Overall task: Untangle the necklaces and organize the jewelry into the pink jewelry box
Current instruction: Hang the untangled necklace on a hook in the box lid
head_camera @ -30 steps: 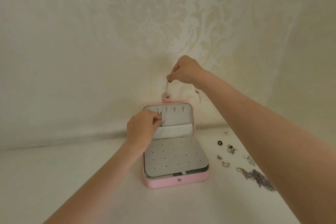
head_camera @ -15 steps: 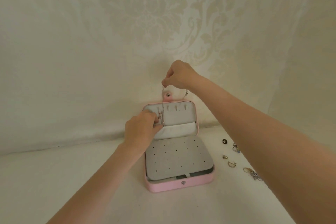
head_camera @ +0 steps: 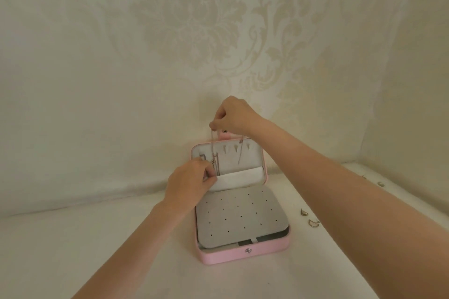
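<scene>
Thin silver chain (head_camera: 213, 147) is what I am seeing pinched at the fingertips of the right hand (head_camera: 234, 116), which is hanging just above the top edge of the lid (head_camera: 257, 153). The chain is running down in front of the lid's pale lining to the left hand (head_camera: 190, 181). That hand's fingers are curling together and pinching at the chain's lower end, right at the edge of the white pocket (head_camera: 239, 178). A second strand (head_camera: 241, 155) is dangling from the right hand further right; whether it is the same necklace I cannot tell.

I am counting one pink box (head_camera: 243, 253), standing open with its lid upright, and one grey panel (head_camera: 239, 216) dotted with small holes lying in its base. In the lid I am making out roughly four small hooks (head_camera: 235, 148) in a row. Two little gold pieces (head_camera: 308, 217) are lying right of the box, partly behind my right forearm, and one or two tiny bits (head_camera: 381, 183) are sitting farther back.

Everything is resting on a white cloth (head_camera: 73, 238), which is meeting a cream damask backdrop (head_camera: 194, 31) behind.
</scene>
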### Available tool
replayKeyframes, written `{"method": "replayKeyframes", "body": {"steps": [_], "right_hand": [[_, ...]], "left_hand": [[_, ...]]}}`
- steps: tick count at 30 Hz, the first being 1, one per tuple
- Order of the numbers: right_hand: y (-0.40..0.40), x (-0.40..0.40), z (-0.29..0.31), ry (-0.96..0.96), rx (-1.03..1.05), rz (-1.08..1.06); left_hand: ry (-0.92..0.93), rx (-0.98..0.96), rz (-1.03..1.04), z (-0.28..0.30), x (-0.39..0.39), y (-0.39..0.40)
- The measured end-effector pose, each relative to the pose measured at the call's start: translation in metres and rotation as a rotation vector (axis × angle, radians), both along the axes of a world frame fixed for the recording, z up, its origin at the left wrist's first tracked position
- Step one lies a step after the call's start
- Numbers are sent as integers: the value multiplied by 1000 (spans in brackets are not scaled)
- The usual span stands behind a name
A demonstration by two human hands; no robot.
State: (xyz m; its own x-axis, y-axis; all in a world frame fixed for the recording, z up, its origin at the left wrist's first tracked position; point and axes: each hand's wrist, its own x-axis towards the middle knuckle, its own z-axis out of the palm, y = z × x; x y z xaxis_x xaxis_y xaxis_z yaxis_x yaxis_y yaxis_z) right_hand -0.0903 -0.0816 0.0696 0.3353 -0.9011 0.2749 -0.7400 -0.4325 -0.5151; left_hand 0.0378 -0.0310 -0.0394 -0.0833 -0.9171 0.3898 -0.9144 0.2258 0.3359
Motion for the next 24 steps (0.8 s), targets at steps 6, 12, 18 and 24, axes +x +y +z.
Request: {"method": "replayKeyframes", "body": {"steps": [6, 12, 18, 24], "right_hand": [[-2, 5, -16, -45, -24, 19], [-4, 0, -27, -122, -72, 2], [-10, -6, -37, -203, -123, -25], [-5, -1, -31, -194, -127, 56]], "left_hand": [[363, -155, 167, 15, -6, -5], [468, -168, 256, 12, -15, -13], [481, -220, 240, 9, -14, -14], [519, -222, 158, 16, -21, -19]]}}
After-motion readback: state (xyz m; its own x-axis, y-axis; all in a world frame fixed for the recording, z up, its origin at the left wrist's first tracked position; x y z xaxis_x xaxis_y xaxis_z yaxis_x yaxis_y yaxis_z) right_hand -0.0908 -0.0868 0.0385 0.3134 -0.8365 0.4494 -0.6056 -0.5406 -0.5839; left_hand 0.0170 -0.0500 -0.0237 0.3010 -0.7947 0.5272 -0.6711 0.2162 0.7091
